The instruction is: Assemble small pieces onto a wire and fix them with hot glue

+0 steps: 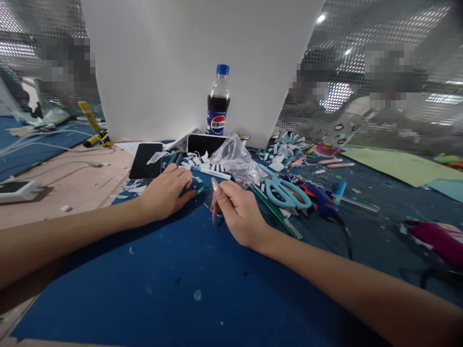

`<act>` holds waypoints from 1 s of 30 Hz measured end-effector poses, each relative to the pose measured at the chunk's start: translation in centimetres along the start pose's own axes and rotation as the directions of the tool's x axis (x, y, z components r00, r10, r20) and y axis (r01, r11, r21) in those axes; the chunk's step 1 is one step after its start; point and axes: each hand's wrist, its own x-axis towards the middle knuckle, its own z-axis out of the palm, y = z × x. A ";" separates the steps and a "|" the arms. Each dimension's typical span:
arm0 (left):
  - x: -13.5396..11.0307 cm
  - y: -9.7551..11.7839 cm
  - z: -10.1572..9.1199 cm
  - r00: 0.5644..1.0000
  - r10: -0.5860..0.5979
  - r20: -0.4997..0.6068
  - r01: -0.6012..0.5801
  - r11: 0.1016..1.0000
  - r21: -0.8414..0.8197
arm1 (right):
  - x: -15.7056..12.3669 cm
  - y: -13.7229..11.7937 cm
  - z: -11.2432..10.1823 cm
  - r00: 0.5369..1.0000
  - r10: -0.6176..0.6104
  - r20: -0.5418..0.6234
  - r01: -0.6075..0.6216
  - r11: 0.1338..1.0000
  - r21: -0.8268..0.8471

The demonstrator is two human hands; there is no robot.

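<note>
My left hand (167, 189) rests on the blue mat (173, 279) with its fingers curled and its thumb pointing right. Something small and green shows at the thumb's tip; whether it is a nail or a held piece I cannot make out. My right hand (241, 212) is a short way to the right, its thumb and index finger pressed together in a pinch. What lies in that pinch is too small and blurred to name. Just beyond the hands lie a white marker (214, 172) and a clear plastic bag (237, 161). Light-blue scissors (285, 193) lie right of my right hand.
A cola bottle (218, 103) stands before a white board (162, 62). Around it lie a black-screened phone (146, 160), another phone (204, 143), and paper scraps (285, 144). A green ruler (278, 214), a blue glue gun (321, 198) and its cord are on the right.
</note>
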 end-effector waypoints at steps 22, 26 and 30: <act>0.0 0.1 -0.6 0.977 0.109 0.182 -0.180 0.879 0.441 | -0.1 0.1 0.0 0.999 0.015 0.033 -0.015 1.000 0.001; 0.3 0.3 -1.3 0.920 0.244 0.306 -0.376 0.768 0.518 | 0.0 0.0 0.0 0.999 -0.002 0.043 0.002 1.000 0.000; 0.5 0.0 -1.5 0.871 0.326 0.367 -0.477 0.737 0.478 | 0.0 0.0 0.0 0.999 -0.004 0.037 0.005 1.000 -0.018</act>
